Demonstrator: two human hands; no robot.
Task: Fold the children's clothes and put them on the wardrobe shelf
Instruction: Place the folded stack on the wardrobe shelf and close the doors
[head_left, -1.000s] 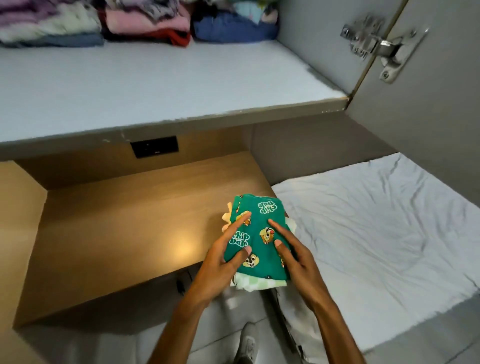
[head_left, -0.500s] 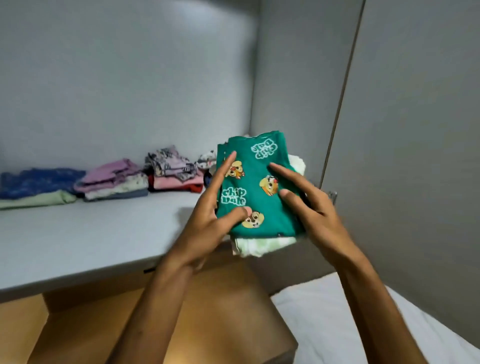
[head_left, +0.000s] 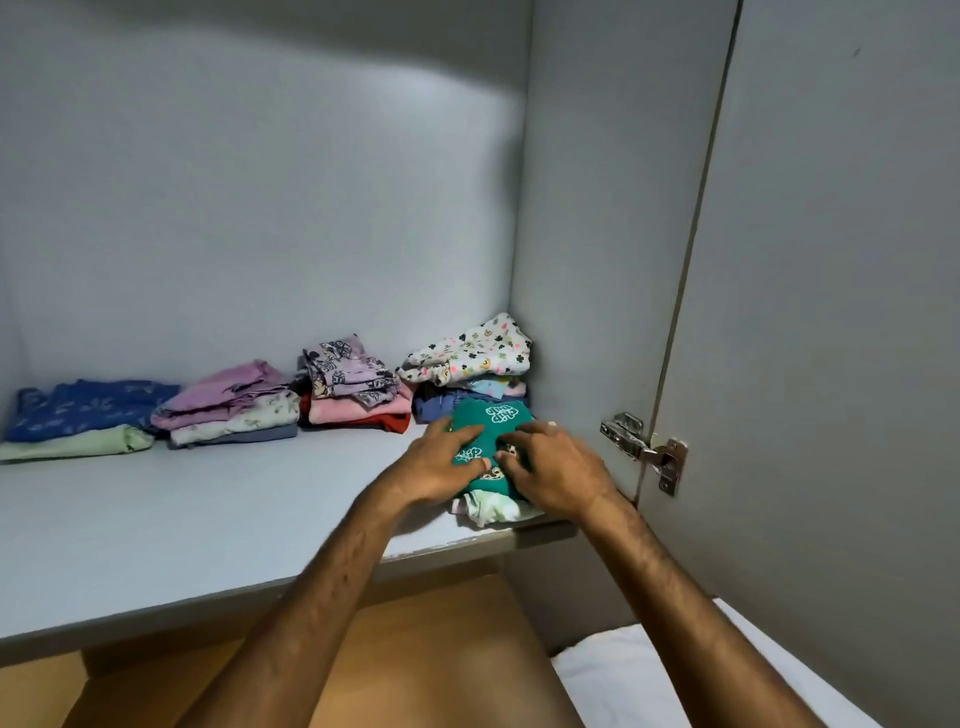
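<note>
A folded green cartoon-print garment (head_left: 494, 419) lies on top of a pale green and white folded piece (head_left: 488, 508). This small stack rests on the grey wardrobe shelf (head_left: 208, 519), at its front right corner. My left hand (head_left: 441, 465) lies on the stack's left side and my right hand (head_left: 558, 470) on its right side, fingers spread over the green cloth and holding it. The stack's back edge touches a pile topped by a white clover-print garment (head_left: 470, 356).
Along the shelf's back stand a blue and green pile (head_left: 83, 418), a purple pile (head_left: 234, 402) and a pink and red pile (head_left: 356, 395). The open wardrobe door (head_left: 831, 312) with its hinge (head_left: 644, 449) is at the right. A wooden surface (head_left: 415, 670) and a white sheet (head_left: 649, 686) lie below.
Both hands carried the green stack up from above the wooden surface and forward onto the shelf's right front corner. My view rose from the bed to the shelf.
</note>
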